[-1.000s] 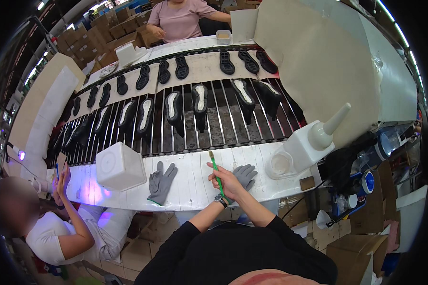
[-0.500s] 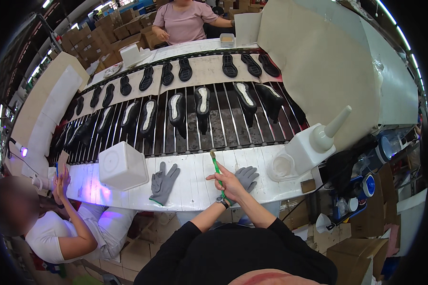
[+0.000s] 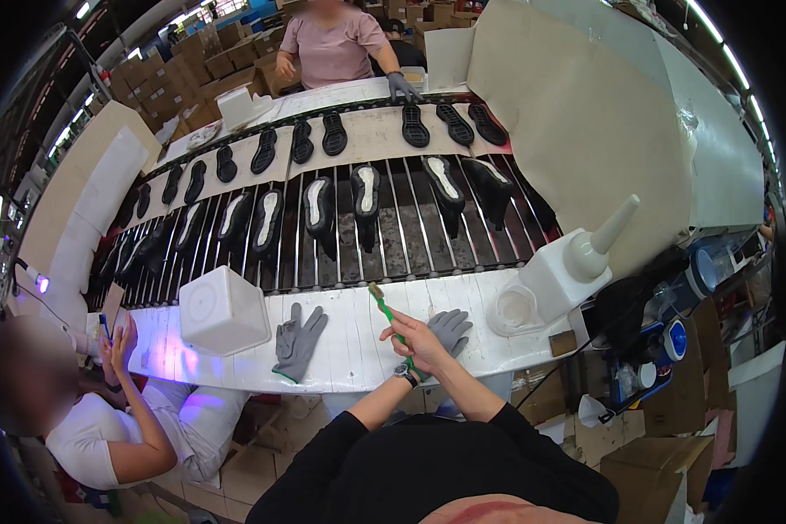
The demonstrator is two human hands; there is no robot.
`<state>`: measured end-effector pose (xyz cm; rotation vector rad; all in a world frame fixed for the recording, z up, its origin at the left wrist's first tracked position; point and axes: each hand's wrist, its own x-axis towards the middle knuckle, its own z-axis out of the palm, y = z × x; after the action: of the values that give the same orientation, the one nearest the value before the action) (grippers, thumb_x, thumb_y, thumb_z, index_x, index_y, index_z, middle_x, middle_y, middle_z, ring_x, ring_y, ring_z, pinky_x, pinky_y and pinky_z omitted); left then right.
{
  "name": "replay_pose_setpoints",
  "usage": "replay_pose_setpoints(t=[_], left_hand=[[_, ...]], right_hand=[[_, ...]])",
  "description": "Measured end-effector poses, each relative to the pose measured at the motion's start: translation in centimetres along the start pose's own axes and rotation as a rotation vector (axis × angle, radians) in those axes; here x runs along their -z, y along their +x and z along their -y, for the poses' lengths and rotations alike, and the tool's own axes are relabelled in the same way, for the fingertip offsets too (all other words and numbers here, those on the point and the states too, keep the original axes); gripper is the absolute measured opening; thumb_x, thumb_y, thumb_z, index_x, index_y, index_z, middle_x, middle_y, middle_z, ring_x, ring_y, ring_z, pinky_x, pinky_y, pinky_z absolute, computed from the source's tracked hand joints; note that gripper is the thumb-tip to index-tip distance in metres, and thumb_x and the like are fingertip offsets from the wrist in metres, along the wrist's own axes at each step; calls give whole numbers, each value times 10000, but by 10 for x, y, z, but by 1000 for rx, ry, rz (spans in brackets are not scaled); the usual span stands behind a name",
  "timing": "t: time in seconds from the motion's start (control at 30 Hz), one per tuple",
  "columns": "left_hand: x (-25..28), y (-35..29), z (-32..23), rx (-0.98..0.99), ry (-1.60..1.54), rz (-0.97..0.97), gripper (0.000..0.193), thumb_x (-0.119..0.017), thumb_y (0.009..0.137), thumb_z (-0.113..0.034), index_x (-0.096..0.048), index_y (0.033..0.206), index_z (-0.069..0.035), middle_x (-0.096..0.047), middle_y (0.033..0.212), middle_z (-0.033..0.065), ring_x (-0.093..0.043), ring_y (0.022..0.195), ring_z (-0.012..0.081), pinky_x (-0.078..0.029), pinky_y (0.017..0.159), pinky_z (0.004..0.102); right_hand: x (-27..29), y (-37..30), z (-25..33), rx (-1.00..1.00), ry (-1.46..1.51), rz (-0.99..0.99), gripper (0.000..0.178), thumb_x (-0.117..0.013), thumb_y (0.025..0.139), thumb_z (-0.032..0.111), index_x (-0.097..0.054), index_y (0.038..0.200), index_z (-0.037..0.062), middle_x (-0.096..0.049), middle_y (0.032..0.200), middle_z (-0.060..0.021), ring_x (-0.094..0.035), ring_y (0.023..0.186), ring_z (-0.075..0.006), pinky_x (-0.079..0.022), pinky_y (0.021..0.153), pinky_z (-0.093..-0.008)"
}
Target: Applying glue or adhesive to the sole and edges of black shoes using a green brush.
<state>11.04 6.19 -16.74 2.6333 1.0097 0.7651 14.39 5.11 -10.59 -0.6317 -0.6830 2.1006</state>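
My right hand (image 3: pixel 421 342) grips a green-handled brush (image 3: pixel 382 304), its tan bristle head pointing up and away over the white table (image 3: pixel 349 306). My left wrist, with a watch (image 3: pixel 403 372) on it, crosses under the right one; the left hand itself is mostly hidden there, so its fingers do not show. One grey glove (image 3: pixel 451 327) lies flat just right of my hands, and another grey glove (image 3: pixel 299 342) is further left. Beyond the table edge, black shoe uppers (image 3: pixel 366 190) with white undersides rest on a rack of metal rods (image 3: pixel 393 240).
A white squeeze bottle (image 3: pixel 568 275) and a clear cup (image 3: pixel 513 310) stand at right, a white container (image 3: pixel 224 310) at left. Black soles (image 3: pixel 334 134) line a pale strip (image 3: pixel 374 140). One person (image 3: pixel 105 437) sits at left; another (image 3: pixel 330 44) stands across, gloved hand by the soles.
The brush head has swung left and slightly nearer me. Across the table, the person's gloved hand has reached over to the soles. The view has shifted slightly.
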Motion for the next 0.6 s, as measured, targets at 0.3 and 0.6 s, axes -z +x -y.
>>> replay_pose_setpoints(t=[0.3, 0.6], left_hand=[[-16, -8, 8, 16, 21, -26, 388, -529, 869, -277, -562, 1225, -126, -500, 1351, 93, -441, 1277, 255, -342, 1063, 400], [-20, -6, 10, -23, -7, -49, 411, -508, 874, -259, -533, 1262, -126, -478, 1375, 105, -402, 1310, 258, -313, 1087, 401]], right_hand=[[1, 2, -6, 100, 66, -86, 445, -456, 993, 152, -379, 1429, 115, -606, 839, -61, -346, 455, -35, -285, 428, -165], [2, 1, -2, 98, 26, -120, 385, -493, 974, 138, -475, 1343, 31, -594, 839, -34, -395, 493, -35, -294, 433, -163]])
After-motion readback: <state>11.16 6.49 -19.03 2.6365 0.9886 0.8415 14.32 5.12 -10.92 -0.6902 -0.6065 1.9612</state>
